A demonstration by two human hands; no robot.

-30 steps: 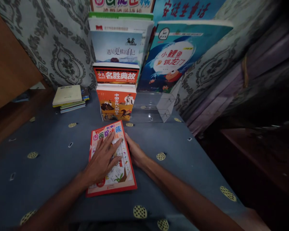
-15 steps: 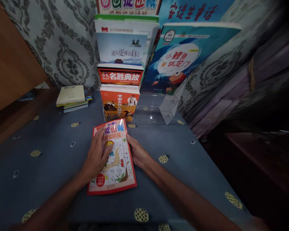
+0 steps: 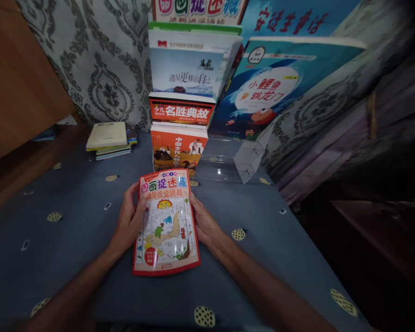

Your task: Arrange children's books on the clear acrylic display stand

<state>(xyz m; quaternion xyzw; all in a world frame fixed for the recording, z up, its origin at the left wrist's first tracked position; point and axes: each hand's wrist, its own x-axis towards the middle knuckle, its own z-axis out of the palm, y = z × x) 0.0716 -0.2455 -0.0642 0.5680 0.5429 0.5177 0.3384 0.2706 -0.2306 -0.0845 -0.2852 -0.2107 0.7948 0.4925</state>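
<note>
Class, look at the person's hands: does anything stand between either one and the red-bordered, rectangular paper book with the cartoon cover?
Nothing visible does: the left hand directly holds the red-bordered, rectangular paper book by its left edge, and the right hand by its right edge.

Left hand (image 3: 127, 220) opposite right hand (image 3: 205, 223), forearms (image 3: 256, 272) outstretched

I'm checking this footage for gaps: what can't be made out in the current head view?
Head view throughout:
Bare right hand: some fingertips, hidden by the red-bordered paper picture book.
Orange illustrated paperback: part of its bottom, covered by that book.
Blue, red-lettered rectangular book: top, cut off by the upper edge.
Picture book's bottom print: too small.
</note>
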